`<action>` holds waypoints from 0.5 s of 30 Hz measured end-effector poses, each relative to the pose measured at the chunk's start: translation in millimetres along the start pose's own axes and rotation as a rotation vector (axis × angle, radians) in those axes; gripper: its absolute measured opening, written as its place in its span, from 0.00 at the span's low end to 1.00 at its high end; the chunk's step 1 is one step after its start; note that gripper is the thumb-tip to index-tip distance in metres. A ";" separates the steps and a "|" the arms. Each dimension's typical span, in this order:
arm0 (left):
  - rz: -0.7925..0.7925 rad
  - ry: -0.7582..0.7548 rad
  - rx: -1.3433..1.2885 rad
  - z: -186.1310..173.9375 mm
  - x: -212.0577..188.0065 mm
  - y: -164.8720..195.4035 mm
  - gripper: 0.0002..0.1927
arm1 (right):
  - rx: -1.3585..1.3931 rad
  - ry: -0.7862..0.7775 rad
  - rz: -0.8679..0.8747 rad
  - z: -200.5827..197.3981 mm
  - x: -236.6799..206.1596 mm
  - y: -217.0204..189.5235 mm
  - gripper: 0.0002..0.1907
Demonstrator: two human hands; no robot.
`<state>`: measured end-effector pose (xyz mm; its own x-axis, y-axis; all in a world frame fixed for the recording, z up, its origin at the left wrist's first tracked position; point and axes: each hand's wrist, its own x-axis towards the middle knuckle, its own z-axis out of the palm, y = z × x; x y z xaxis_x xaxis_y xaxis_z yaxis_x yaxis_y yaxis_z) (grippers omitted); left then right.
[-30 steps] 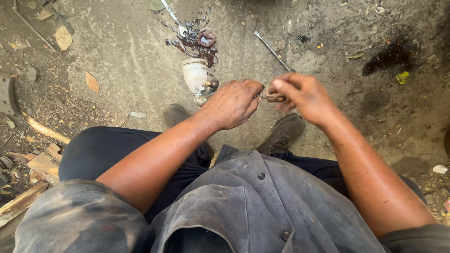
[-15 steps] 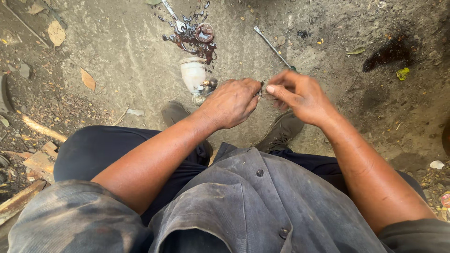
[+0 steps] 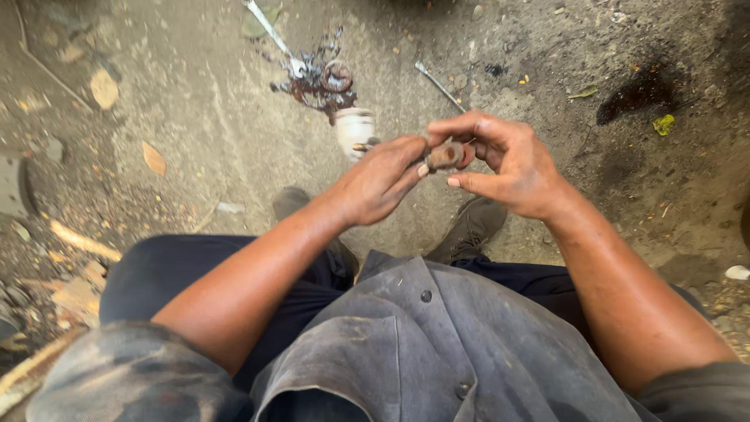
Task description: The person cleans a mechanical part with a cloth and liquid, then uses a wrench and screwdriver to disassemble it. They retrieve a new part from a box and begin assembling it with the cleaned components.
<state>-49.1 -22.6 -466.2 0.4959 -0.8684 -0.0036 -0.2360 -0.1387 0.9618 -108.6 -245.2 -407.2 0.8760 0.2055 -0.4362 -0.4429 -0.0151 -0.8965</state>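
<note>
A small rusty brown metal part (image 3: 447, 154) sits between both hands above the dirt ground. My right hand (image 3: 508, 164) curls around it, fingers and thumb pinching its right end. My left hand (image 3: 383, 178) meets it from the left, fingertips touching its near end. Both hands hover above my two dark shoes (image 3: 469, 228). Part of the piece is hidden inside my right hand's fingers.
On the ground beyond the hands stands a small white cup (image 3: 354, 130), with a heap of rusty greasy parts (image 3: 320, 80) and a metal tool (image 3: 269, 31) behind it. A thin metal rod (image 3: 437, 84) lies to the right. Dark oil stain (image 3: 641, 92) far right; wood scraps (image 3: 78, 242) at left.
My hands have stayed together on the part, and the right hand's fingers have spread so more of the part shows. The view has shifted, so the cup and parts heap appear lower.
</note>
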 end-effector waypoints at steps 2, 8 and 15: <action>-0.004 -0.011 -0.024 -3.1 -1.0 4.8 0.17 | -0.244 -0.011 -0.081 -1.2 -4.6 -10.8 0.29; -0.219 -0.150 -0.399 -11.1 -4.1 25.1 0.21 | -0.167 -0.097 -0.178 -10.3 -15.2 -27.5 0.26; -0.291 -0.108 -0.243 -10.9 1.0 30.1 0.17 | -0.732 0.192 0.307 9.0 -8.7 -38.6 0.31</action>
<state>-46.5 -22.4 -434.2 0.4194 -0.8562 -0.3018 0.1122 -0.2810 0.9531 -100.9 -237.6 -368.0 0.7828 -0.0824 -0.6167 -0.4901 -0.6925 -0.5295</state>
